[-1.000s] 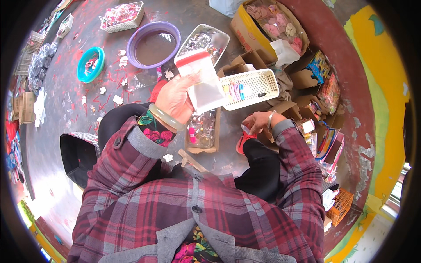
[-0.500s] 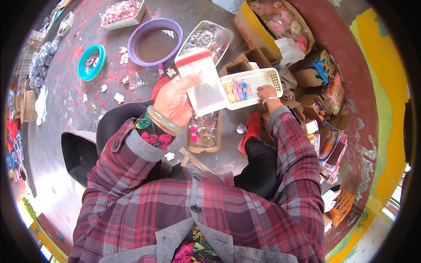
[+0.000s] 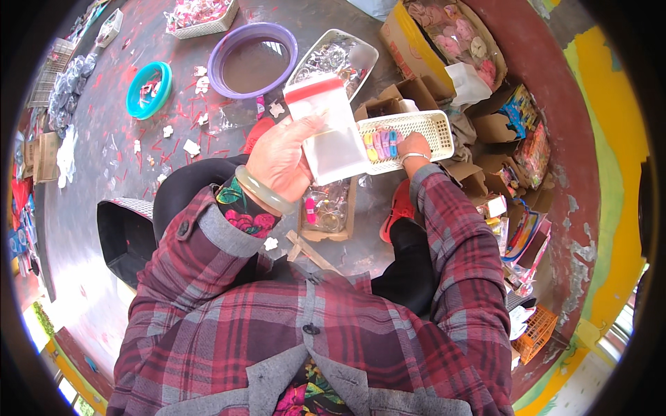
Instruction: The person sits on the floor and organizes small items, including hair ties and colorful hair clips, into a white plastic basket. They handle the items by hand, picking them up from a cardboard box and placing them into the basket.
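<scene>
My left hand is closed on a flat clear plastic bag with a red strip along its top edge, the thumb lying across the front. To its right stands a cream perforated basket. Inside lies a row of small coloured bundles, in yellow, pink, purple and blue, that look like hair ties. My right hand reaches into this basket with curled fingers at the right end of the row. The fingertips are partly hidden, so what they pinch cannot be made out.
A cardboard tray of small packets sits below the bag. Beyond are a purple basin, a teal bowl and a white basket of trinkets. Open cardboard boxes crowd the right side. White scraps litter the floor.
My right hand has moved left inside the cream basket, from its right part to the coloured bundles. My left hand still holds the bag. The whole view has shifted slightly.
</scene>
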Action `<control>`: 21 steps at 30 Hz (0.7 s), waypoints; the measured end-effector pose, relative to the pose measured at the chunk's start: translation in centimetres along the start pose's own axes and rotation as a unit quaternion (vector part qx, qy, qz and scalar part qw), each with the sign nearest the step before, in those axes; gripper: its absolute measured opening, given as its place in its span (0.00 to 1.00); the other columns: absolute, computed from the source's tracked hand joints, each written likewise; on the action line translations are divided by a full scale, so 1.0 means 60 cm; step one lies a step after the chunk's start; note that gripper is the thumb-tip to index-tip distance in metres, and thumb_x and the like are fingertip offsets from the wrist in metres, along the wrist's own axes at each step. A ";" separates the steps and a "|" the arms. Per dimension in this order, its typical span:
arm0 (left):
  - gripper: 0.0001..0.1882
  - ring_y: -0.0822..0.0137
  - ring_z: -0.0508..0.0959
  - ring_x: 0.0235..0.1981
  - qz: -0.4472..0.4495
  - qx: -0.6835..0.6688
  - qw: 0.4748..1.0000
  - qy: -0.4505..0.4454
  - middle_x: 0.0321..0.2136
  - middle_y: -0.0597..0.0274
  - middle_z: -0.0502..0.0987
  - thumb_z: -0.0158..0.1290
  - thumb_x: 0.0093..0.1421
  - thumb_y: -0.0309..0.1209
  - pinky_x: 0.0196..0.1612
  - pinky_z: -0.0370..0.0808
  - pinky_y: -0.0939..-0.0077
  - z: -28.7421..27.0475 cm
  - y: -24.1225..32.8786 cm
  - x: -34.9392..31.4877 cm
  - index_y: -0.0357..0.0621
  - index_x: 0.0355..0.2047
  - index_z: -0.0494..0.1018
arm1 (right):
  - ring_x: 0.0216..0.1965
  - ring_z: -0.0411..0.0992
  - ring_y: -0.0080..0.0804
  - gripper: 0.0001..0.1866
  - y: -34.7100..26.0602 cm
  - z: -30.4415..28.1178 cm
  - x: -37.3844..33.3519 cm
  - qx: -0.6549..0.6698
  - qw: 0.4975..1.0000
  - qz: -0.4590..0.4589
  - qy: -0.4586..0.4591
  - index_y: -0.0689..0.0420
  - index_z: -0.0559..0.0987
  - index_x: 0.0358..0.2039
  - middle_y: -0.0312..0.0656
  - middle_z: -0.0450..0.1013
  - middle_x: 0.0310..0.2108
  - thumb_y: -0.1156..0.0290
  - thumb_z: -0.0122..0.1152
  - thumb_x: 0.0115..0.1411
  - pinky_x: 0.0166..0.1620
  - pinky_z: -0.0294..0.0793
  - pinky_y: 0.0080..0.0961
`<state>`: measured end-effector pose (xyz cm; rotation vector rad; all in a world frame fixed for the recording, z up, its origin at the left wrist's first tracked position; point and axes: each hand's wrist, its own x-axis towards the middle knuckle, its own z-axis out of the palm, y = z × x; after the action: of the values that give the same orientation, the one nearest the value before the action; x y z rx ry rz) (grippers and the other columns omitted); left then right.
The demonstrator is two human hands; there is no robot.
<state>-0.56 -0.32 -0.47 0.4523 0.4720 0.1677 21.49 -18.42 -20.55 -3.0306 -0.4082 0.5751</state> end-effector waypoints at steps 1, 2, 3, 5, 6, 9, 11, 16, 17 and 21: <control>0.21 0.54 0.72 0.45 0.002 0.003 1.000 0.000 0.44 0.43 0.69 0.44 0.59 0.27 0.48 0.70 0.58 0.001 0.001 -0.001 0.35 0.52 0.58 | 0.39 0.72 0.48 0.15 0.001 0.001 0.003 0.001 1.000 0.002 0.002 0.61 0.78 0.32 0.55 0.73 0.34 0.62 0.52 0.51 0.41 0.71 0.36; 0.21 0.54 0.72 0.45 0.003 0.002 1.000 0.002 0.44 0.43 0.69 0.44 0.59 0.27 0.48 0.70 0.58 0.002 0.000 -0.001 0.35 0.52 0.58 | 0.39 0.72 0.48 0.15 0.003 0.001 0.007 0.003 1.000 0.004 0.004 0.61 0.78 0.31 0.55 0.73 0.34 0.62 0.52 0.51 0.41 0.71 0.35; 0.20 0.54 0.72 0.45 0.001 0.002 1.000 0.003 0.44 0.43 0.69 0.44 0.59 0.27 0.48 0.71 0.58 0.003 0.000 0.000 0.35 0.52 0.58 | 0.39 0.72 0.48 0.15 0.011 0.010 0.017 0.003 1.000 -0.006 0.002 0.61 0.78 0.31 0.55 0.73 0.34 0.62 0.52 0.50 0.42 0.71 0.35; 0.20 0.54 0.72 0.45 -0.003 0.001 1.000 -0.002 0.44 0.43 0.69 0.44 0.59 0.27 0.48 0.71 0.58 0.004 -0.001 0.002 0.35 0.51 0.58 | 0.39 0.72 0.49 0.16 0.041 0.032 0.044 0.003 1.000 -0.022 -0.001 0.61 0.78 0.31 0.53 0.73 0.34 0.61 0.53 0.50 0.42 0.71 0.34; 0.20 0.55 0.72 0.45 -0.003 0.000 1.000 -0.005 0.44 0.43 0.69 0.44 0.59 0.27 0.48 0.71 0.58 0.002 -0.002 0.002 0.35 0.51 0.58 | 0.38 0.72 0.49 0.15 0.047 0.030 0.049 0.004 0.999 -0.043 -0.010 0.60 0.78 0.31 0.52 0.73 0.33 0.62 0.54 0.49 0.42 0.71 0.34; 0.20 0.55 0.72 0.45 0.004 0.001 1.000 -0.004 0.43 0.44 0.70 0.44 0.59 0.28 0.48 0.71 0.59 -0.004 -0.003 0.005 0.35 0.51 0.58 | 0.36 0.72 0.49 0.13 0.052 0.019 0.054 0.034 0.993 -0.111 -0.030 0.58 0.78 0.31 0.50 0.74 0.31 0.64 0.54 0.47 0.41 0.70 0.34; 0.20 0.55 0.72 0.45 0.007 0.003 1.000 0.002 0.43 0.44 0.70 0.44 0.59 0.28 0.48 0.71 0.59 -0.008 -0.003 0.001 0.34 0.51 0.58 | 0.34 0.72 0.49 0.13 0.038 -0.018 0.037 0.094 0.982 -0.162 -0.035 0.56 0.78 0.33 0.49 0.74 0.29 0.67 0.54 0.46 0.40 0.70 0.34; 0.20 0.55 0.73 0.44 0.001 0.007 1.000 -0.004 0.43 0.44 0.70 0.44 0.59 0.29 0.48 0.71 0.59 -0.004 -0.006 0.005 0.34 0.51 0.58 | 0.35 0.71 0.48 0.16 0.000 -0.031 -0.004 0.052 0.932 -0.355 -0.052 0.51 0.73 0.41 0.50 0.73 0.32 0.67 0.52 0.49 0.39 0.69 0.35; 0.20 0.55 0.73 0.44 0.002 0.007 1.000 0.000 0.43 0.44 0.70 0.44 0.59 0.29 0.48 0.71 0.59 -0.005 -0.007 0.005 0.34 0.51 0.58 | 0.34 0.71 0.48 0.17 -0.025 -0.038 -0.016 0.017 0.939 -0.333 -0.079 0.51 0.72 0.42 0.51 0.73 0.32 0.66 0.52 0.49 0.39 0.69 0.35; 0.21 0.55 0.73 0.44 0.002 0.009 1.000 0.001 0.43 0.44 0.70 0.45 0.59 0.29 0.48 0.71 0.59 -0.006 -0.009 0.005 0.34 0.51 0.58 | 0.35 0.71 0.49 0.16 -0.042 -0.039 -0.018 -0.058 0.935 -0.319 -0.142 0.50 0.72 0.41 0.51 0.73 0.31 0.62 0.53 0.50 0.39 0.69 0.37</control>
<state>-0.44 -0.60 -1.10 0.4698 0.4742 0.1673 20.73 -16.22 -17.80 -2.6531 -1.4043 0.9402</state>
